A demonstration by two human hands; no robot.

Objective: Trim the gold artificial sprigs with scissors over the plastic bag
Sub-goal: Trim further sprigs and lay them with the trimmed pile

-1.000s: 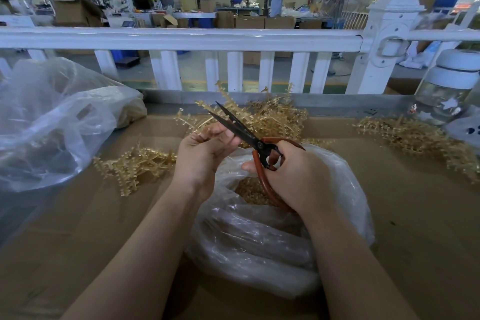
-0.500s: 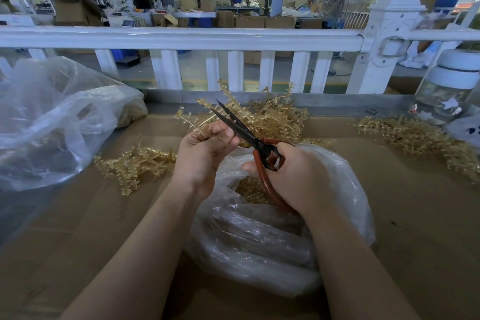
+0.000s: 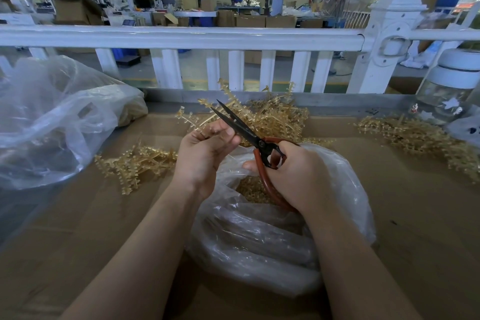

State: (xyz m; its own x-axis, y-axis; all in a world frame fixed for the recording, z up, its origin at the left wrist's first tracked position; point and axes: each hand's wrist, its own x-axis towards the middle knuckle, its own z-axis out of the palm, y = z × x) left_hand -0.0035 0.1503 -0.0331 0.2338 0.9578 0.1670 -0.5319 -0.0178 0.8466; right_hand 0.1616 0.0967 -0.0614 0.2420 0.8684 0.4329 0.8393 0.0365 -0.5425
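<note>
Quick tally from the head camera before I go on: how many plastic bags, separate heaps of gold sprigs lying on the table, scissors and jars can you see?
Plastic bags: 2, the open bag under the hands and a big bag at far left.
Loose sprig heaps: 3, left heap, middle heap, right heap.
Scissors: 1.
Jar: 1.
Total: 7.

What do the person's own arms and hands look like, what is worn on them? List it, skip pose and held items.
Both forearms are bare up to the frame's lower edge: no sleeves in view. The left hand and right hand wear no gloves. No watch, bracelet or ring shows on the visible sides of wrists and fingers. No tape, bandage or marking shows on them. The fingernails that show look short and unpainted.
</note>
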